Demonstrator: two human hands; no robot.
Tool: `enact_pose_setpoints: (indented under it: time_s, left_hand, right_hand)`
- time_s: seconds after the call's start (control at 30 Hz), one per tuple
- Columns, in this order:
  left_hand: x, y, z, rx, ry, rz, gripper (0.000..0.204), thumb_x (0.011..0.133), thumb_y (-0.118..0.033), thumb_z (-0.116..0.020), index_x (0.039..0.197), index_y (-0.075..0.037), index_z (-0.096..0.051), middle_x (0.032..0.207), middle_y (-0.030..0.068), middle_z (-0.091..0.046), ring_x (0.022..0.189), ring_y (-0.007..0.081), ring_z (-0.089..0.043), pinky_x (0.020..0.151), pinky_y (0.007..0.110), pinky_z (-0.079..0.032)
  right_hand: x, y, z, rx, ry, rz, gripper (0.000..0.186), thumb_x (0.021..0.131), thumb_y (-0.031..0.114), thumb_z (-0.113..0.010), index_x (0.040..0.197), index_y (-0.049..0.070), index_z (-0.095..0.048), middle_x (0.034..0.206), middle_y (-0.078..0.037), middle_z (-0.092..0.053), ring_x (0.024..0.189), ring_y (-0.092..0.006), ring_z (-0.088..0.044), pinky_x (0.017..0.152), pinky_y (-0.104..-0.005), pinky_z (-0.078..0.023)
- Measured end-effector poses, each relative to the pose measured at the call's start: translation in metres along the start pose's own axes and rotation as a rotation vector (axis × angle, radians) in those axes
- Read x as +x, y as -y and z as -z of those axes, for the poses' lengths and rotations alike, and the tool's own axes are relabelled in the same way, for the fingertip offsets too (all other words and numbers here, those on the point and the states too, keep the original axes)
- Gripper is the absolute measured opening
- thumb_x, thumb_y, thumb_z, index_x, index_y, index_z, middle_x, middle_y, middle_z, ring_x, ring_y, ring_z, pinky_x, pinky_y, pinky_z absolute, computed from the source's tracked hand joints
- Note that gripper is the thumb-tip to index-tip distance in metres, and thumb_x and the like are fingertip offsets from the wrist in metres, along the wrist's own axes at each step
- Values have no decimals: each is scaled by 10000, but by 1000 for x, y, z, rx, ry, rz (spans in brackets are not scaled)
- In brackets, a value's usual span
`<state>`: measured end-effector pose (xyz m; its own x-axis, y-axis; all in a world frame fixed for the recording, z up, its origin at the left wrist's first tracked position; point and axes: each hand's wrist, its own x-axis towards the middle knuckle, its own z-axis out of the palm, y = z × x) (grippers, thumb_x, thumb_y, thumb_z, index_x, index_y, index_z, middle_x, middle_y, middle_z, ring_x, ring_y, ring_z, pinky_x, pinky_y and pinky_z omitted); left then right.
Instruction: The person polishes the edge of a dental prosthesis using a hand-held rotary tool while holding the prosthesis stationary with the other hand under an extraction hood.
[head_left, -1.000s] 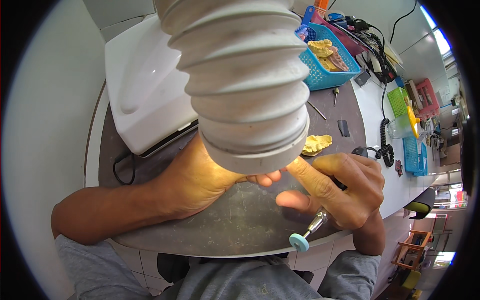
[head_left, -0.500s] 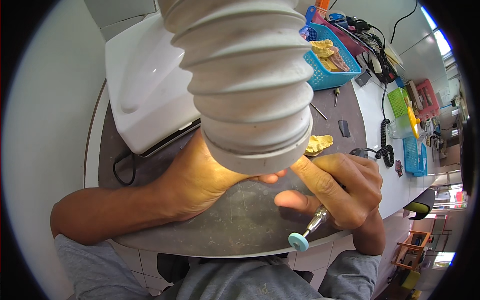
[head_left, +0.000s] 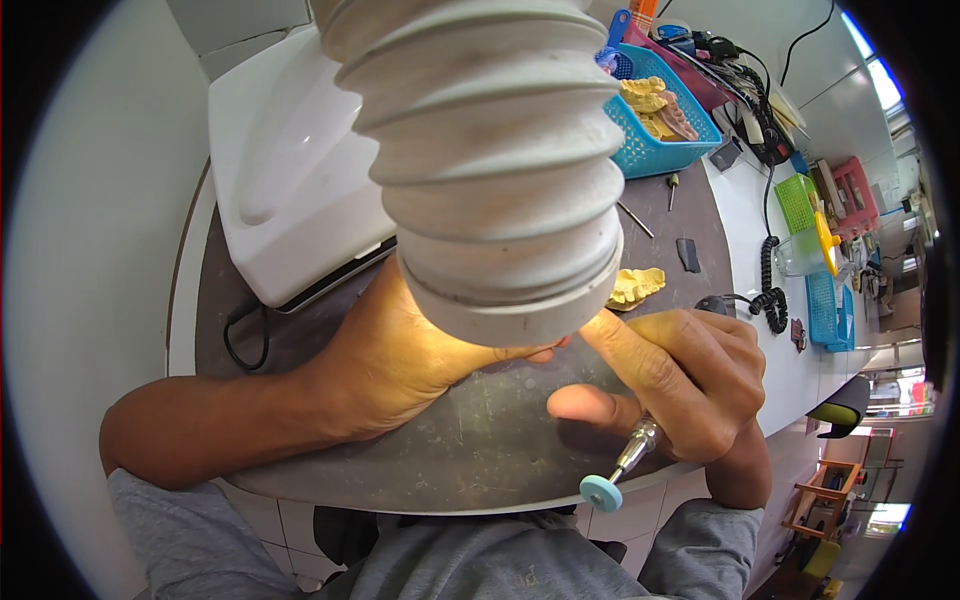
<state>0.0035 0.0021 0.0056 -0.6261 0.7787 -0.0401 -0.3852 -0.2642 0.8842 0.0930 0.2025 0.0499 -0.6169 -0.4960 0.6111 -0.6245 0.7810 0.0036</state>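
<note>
Polished, reflective metal on the rotary handpiece (head_left: 642,437), matt on the pale blue disc (head_left: 601,493). Dull plastic on the ribbed hose (head_left: 500,170), glossy on the white casing (head_left: 300,150). Rough, chalky finish on the yellow cast (head_left: 638,288). Matt and scratched across the grey tabletop (head_left: 470,445). Cloth on the grey sleeve (head_left: 180,530); smooth plastic on the blue basket (head_left: 665,157).

Silvery handpiece (head_left: 643,436), kinda slanted in the right hand (head_left: 695,380), nose pointing down-left, with a chunky pale-blue disc (head_left: 600,493) on its thin shank (head_left: 616,470).
</note>
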Motion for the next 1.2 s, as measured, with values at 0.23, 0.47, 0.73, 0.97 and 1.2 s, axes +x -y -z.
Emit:
enact_pose_setpoints:
  time_s: [0.23, 0.47, 0.73, 0.97, 1.2]
  left_hand:
    - [-2, -6, -2, -12, 45, 88, 264, 930, -88, -671, 1163, 17, -605, 1061, 95, -642, 921, 116, -608, 834, 259, -506]
    - [-5, -6, -5, 147, 23, 62, 243, 939, -67, -643, 1163, 16, -604, 1102, 104, -636, 936, 101, -595, 808, 232, -485]
    - [-5, -8, -5, 179, 34, 35, 203, 929, -9, -623, 1130, 20, -630, 1123, 114, -637, 951, 120, -595, 779, 240, -473]
    - [-8, -7, -5, 147, 60, 36, 223, 930, -12, -626, 1151, 16, -628, 1118, 117, -642, 900, 103, -578, 723, 218, -444]
    - [-6, -13, -7, 190, 41, 150, 243, 935, -85, -652, 1152, 23, -648, 1032, 77, -654, 814, 64, -536, 642, 195, -381]
  right_hand:
    - [4, -1, 8, -56, 167, -323, 587, 599, 596, -810, 657, 70, -554, 551, -2, -482, 439, -148, -479, 414, -292, -337]
    - [-2, -6, -1, -86, 215, -404, 636, 650, 636, -779, 609, 81, -472, 522, -18, -447, 413, -176, -483, 387, -328, -366]
    - [-3, -4, 3, -98, 299, -441, 577, 606, 568, -823, 681, 53, -573, 576, -41, -529, 487, -205, -542, 452, -327, -384]
    - [-1, -3, 5, -101, 314, -456, 570, 604, 559, -826, 688, 52, -580, 589, -39, -541, 481, -206, -539, 446, -329, -381]
    - [-2, -3, 2, -84, 256, -400, 582, 597, 567, -826, 661, 63, -542, 574, -38, -518, 474, -214, -533, 441, -333, -375]
